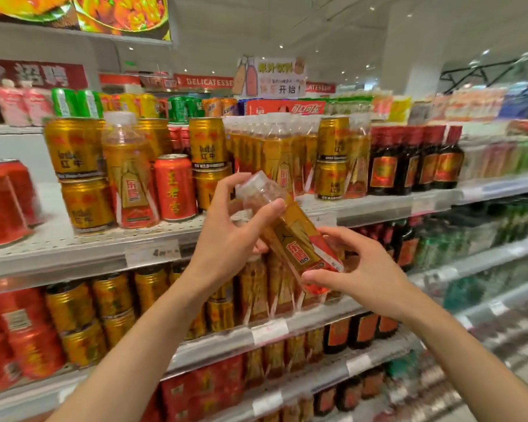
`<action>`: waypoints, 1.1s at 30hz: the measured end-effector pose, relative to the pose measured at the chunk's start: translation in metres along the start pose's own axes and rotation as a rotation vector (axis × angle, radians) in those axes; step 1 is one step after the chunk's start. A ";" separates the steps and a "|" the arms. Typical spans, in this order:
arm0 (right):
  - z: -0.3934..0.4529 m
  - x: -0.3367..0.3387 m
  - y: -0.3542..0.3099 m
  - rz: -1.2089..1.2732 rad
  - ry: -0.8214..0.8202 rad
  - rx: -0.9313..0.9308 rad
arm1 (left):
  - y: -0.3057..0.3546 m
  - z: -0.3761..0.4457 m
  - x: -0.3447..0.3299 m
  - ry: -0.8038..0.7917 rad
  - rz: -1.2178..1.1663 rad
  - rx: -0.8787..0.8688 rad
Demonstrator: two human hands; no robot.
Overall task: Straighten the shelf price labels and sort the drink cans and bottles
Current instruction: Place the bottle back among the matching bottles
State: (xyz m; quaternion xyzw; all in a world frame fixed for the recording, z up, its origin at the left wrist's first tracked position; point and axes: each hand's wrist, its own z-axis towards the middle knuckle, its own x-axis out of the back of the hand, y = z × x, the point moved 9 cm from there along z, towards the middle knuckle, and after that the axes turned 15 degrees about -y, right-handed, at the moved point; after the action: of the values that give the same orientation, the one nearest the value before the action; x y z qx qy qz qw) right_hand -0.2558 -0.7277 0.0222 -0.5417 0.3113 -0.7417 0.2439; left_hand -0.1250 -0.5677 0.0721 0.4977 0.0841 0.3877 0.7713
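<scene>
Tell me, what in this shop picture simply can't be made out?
All from the head view:
- Price label on the shelf edge: print too blurred to read.
- Held bottle: its base is hidden behind the right hand, its shoulder behind the left hand.
- Shelves at far right: products smeared by blur.
- Red cans: cut off by the left edge.

Item in hand: gold-labelled drink bottle (290,229), tilted, cap toward 11 o'clock, left hand (229,236) at its neck, right hand (360,269) at its base. At 9 o'clock on the shelf (73,242): matching bottle (128,172), upright, between gold Red Bull cans (73,147) and a red can (175,187).
</scene>
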 end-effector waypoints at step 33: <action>0.130 0.122 0.070 0.004 -0.140 0.396 | 0.026 0.119 -0.065 0.470 0.338 -0.025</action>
State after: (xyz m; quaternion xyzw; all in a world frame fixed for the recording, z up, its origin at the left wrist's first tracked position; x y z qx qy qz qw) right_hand -0.1655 -0.8871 0.0793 -0.5326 0.1429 -0.7486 0.3680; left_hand -0.1210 -0.6901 0.1351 0.3914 0.1718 0.6164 0.6614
